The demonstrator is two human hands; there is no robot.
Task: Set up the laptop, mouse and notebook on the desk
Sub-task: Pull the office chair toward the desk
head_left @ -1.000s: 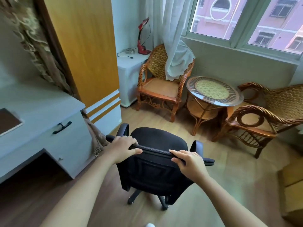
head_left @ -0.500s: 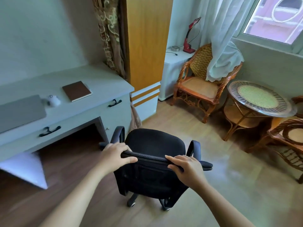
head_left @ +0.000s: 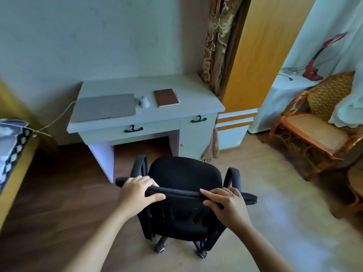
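A pale grey desk (head_left: 176,112) stands against the wall ahead. On it lie a closed grey laptop (head_left: 106,107) at the left, a white mouse (head_left: 144,101) beside it, and a closed brown notebook (head_left: 166,97) to the right. A black office chair (head_left: 184,175) stands in front of the desk, its seat facing the desk. My left hand (head_left: 137,193) and my right hand (head_left: 225,205) both grip the top edge of the chair's backrest.
A bed with a patterned cover (head_left: 11,146) is at the left. A wooden wardrobe (head_left: 259,55) and a curtain (head_left: 218,46) stand right of the desk. A rattan chair (head_left: 314,126) and a white cabinet with a red lamp (head_left: 314,67) are at the right. A cable (head_left: 57,118) runs from the laptop.
My view and the chair have swung left, from the window and rattan furniture toward the desk. The desk is now straight ahead. Both hands keep their grip on the backrest.
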